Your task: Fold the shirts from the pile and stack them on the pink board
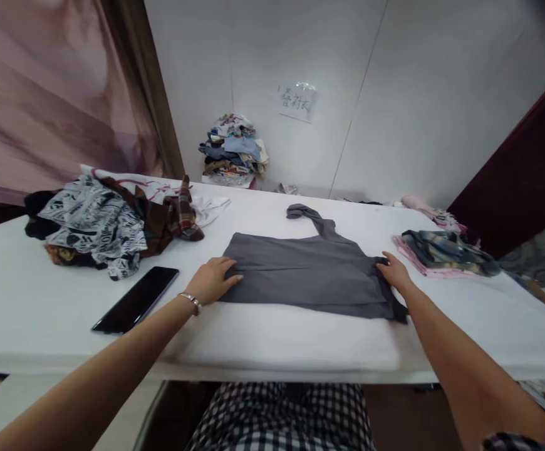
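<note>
A grey shirt lies on the white table, folded lengthwise into a long strip. One sleeve sticks out and curls beyond its far edge. At the shirt's left end, my left hand, with a bracelet at the wrist, is closed on the cloth edge, thumb on top. My right hand grips the opposite end beside a darker, bunched part, probably the collar. Some of my fingers are hidden by the fabric.
Left on the table are a heap of loose clothes and a black tablet or phone. To the right sits a folded clothes stack. Another clothes pile stands against the wall, below a handwritten sign.
</note>
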Motion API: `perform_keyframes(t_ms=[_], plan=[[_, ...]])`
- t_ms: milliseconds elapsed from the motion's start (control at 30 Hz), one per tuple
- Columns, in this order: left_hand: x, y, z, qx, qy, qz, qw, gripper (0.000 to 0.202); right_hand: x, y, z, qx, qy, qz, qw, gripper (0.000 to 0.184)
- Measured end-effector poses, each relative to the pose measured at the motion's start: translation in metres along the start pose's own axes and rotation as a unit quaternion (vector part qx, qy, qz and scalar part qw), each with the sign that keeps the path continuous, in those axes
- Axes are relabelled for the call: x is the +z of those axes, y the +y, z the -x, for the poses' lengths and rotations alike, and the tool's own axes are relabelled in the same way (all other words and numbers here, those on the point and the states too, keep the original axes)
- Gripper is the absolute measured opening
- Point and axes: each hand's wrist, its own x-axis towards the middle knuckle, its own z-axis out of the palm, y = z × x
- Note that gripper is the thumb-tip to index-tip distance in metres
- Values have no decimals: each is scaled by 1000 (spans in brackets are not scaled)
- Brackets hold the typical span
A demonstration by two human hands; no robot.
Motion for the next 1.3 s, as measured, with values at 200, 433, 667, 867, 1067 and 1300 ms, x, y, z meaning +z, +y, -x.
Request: perform_keyframes(t_ms=[200, 433, 667, 867, 1067, 1300], plan=[[-5, 2, -5, -14, -26, -59, 998, 34, 7, -45, 41, -210, -96, 30, 973, 49], [-15, 15, -4, -35, -10, 71, 997, 15, 16, -50, 64, -240, -166, 104, 951, 41], [-15, 10, -3, -149, -46, 202, 967, 24, 2, -54, 78, -257, -159, 98, 948, 30], [-7, 12, -5, -140, -46, 50, 988, 25, 2, -52, 82, -232, -162, 85, 955, 31], [-7, 19, 2, -129, -44, -58, 989, 30, 3, -52, 82, -228, -162, 68, 958, 33], [-15, 11, 1, -140, -21, -80, 987, 34, 1, -59, 87, -257, -136, 108, 951, 34]])
